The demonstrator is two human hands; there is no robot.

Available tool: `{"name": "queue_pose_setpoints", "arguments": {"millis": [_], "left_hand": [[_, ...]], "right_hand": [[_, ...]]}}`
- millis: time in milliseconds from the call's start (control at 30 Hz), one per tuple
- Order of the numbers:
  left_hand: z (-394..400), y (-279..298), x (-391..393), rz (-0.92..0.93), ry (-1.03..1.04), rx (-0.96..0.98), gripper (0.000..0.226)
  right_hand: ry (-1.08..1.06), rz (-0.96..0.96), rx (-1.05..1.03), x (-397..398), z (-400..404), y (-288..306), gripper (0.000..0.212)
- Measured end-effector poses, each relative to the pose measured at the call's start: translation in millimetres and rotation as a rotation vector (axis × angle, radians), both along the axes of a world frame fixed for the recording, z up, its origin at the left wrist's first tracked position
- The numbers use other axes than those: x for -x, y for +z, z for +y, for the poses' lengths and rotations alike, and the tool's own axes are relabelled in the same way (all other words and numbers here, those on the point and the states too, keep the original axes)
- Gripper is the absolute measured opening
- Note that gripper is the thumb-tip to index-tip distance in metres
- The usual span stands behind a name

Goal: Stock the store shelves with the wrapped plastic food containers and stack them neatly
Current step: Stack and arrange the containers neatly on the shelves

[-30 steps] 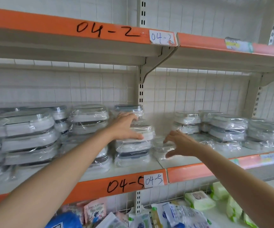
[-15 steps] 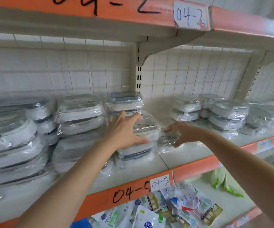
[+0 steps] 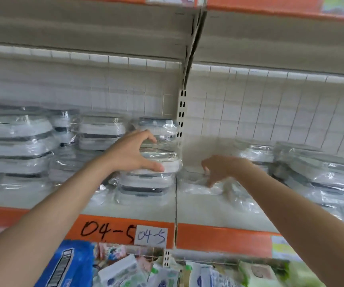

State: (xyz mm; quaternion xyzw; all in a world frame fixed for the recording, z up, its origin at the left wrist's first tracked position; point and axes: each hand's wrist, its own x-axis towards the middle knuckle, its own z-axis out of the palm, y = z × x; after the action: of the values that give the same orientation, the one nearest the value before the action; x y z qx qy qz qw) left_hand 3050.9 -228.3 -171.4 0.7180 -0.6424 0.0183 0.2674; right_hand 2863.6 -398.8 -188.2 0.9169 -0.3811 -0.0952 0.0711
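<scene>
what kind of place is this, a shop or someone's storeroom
Most likely a shop aisle. The metal shelf has an orange front strip with a handwritten label reading 04-5, stacks of identical wrapped containers sit on it, and packaged goods fill the shelf below.

The left hand (image 3: 135, 151) grips the top wrapped container (image 3: 160, 156) of a stack. The right hand (image 3: 221, 168) touches crumpled wrap (image 3: 198, 183) on the shelf (image 3: 146, 210).

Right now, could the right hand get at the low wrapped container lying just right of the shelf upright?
Probably yes. The right hand is already at the low wrapped container, its fingers curled down onto the wrap; nothing stands between them. The left hand is busy on the neighbouring stack.
</scene>
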Motion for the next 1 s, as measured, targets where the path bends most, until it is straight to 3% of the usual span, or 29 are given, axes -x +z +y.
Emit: {"name": "queue_pose_setpoints", "arguments": {"millis": [433, 633, 700, 867, 1000], "left_hand": [[-5, 8, 34, -0.032, 0.164, -0.075, 0.069], [-9, 9, 42, 0.058, 0.149, -0.062, 0.071], [-15, 13, 49, 0.079, 0.129, -0.048, 0.077], [-67, 18, 68, 0.009, 0.061, 0.01, 0.081], [-120, 4, 82, -0.069, 0.018, -0.083, 0.084]], "right_hand": [[0.157, -0.038, 0.17, 15, -28, 0, 0.038], [0.153, -0.006, 0.071, 15, -41, -9, 0.038], [0.175, -0.09, 0.02, 28, -37, 0, 0.043], [0.238, -0.557, 0.071, 76, -34, 35, 0.049], [0.152, -0.586, 0.159, 121, -45, 52, 0.05]]}}
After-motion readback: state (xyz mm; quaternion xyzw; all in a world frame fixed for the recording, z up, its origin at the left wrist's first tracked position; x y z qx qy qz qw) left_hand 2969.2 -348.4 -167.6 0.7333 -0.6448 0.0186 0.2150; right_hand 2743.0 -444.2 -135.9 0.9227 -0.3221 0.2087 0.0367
